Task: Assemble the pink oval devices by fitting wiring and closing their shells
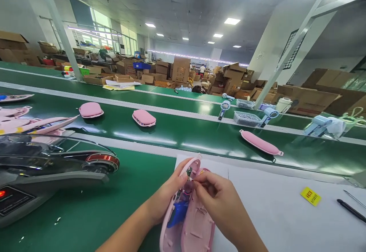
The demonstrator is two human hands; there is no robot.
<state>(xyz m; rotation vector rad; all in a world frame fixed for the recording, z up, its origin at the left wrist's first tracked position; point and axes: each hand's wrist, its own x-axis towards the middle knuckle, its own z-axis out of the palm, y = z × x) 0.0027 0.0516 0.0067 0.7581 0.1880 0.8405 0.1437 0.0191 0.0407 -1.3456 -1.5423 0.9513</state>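
My left hand point(167, 193) is wrapped around one half of an opened pink plastic casing point(198, 225), its thumb near a small green circuit board point(189, 172). Over the upper part of the casing, my right hand point(219, 195) pinches with thumb and forefinger at something small beside the board; it may be a wire end, but the fingers hide it. A blue-wrapped part point(177, 213) lies in the left half of the casing. The right half rests alongside, showing its bare pink inside.
Closed pink casings point(144, 117) lie on the green conveyor belt point(177, 134), with more pieces stacked left. A tape dispenser point(57, 168) stands left. White paper point(257, 206) on the right carries a yellow label point(310, 196) and a black pen point(351, 210). Small blue fans point(224, 109) stand beyond.
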